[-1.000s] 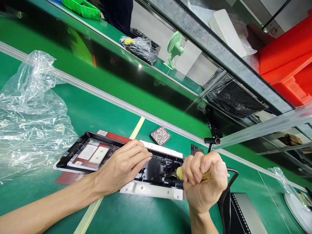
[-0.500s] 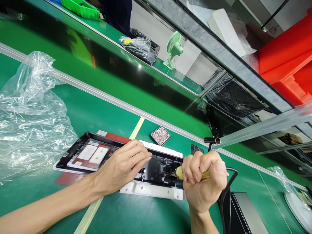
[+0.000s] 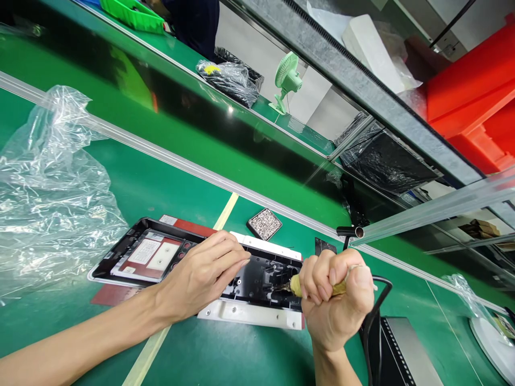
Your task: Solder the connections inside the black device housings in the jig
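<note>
A long black plastic housing (image 3: 257, 273) lies in a white and dark-red fixture (image 3: 241, 313). My left hand (image 3: 205, 271) rests across the middle of the housing, its fingers stretched out side by side, with no object visible in them. My right hand (image 3: 336, 295) is closed around the yellow handle of a soldering iron (image 3: 296, 286), thumb over the handle's end. Its metal tip points left into the right part of the housing, among small black ribs; the exact contact point is too small to tell. At the housing's left end, labels show through a rectangular opening.
A dark square tray with speckled filling (image 3: 264, 224) sits behind the fixture. Near my right hand are a black tube holder (image 3: 350, 232), a black cable (image 3: 384, 292) and a grey-black box (image 3: 406, 348). Clear plastic film (image 3: 56, 198) covers the left. Across the bench are a person (image 3: 193, 27) and a fan (image 3: 287, 78).
Both hands and the soldering iron stay almost in place. The person across the bench has shifted slightly.
</note>
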`<action>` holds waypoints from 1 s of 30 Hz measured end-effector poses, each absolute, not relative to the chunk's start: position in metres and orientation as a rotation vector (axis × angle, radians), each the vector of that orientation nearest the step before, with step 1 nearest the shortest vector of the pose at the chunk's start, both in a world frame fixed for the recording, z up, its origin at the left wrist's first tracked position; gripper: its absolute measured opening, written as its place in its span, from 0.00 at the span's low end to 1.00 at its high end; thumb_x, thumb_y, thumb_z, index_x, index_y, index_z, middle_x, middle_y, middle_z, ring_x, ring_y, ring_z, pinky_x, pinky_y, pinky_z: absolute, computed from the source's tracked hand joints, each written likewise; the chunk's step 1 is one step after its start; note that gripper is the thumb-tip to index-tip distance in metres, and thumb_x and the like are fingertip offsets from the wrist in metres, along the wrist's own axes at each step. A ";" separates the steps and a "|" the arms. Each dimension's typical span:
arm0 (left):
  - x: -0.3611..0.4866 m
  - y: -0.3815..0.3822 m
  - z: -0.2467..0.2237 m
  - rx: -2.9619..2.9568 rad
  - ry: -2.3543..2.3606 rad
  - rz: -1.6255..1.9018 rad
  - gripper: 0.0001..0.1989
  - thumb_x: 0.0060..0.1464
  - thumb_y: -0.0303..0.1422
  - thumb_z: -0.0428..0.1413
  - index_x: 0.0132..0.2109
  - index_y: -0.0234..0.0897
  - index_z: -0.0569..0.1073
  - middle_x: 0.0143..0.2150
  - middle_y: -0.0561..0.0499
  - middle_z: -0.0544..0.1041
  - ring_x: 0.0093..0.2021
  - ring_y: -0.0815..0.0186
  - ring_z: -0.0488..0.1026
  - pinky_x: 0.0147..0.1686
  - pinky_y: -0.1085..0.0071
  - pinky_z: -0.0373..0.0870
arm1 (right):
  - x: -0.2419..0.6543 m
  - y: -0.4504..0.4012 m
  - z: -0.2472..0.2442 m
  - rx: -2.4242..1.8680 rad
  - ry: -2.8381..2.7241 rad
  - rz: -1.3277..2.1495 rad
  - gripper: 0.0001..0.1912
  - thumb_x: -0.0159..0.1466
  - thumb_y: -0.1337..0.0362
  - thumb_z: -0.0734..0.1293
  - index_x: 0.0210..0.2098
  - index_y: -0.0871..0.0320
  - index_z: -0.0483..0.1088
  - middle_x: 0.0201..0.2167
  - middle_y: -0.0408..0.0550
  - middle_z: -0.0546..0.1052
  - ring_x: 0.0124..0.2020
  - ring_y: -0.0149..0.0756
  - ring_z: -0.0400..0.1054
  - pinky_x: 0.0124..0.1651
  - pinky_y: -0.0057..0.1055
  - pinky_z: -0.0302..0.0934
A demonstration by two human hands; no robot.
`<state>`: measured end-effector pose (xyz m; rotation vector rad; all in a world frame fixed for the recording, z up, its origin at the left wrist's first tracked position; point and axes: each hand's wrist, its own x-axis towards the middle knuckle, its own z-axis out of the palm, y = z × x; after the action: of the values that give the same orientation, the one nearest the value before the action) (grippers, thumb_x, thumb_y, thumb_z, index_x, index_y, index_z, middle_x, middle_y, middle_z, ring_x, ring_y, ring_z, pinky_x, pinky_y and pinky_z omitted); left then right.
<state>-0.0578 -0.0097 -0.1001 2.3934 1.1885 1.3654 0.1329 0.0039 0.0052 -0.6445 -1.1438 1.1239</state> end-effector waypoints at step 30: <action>0.022 0.014 0.002 1.900 0.551 1.268 0.24 0.72 0.47 0.42 0.67 0.45 0.67 0.66 0.46 0.71 0.65 0.57 0.68 0.65 0.59 0.67 | 0.137 0.001 -0.019 -0.728 -1.205 0.973 0.26 0.72 0.51 0.58 0.20 0.55 0.57 0.16 0.37 0.58 0.16 0.25 0.49 0.18 0.26 0.47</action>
<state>0.0221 0.0141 0.0023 1.8999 0.5508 1.2684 0.1372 0.0007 -0.0194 -0.7280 -1.2048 0.9732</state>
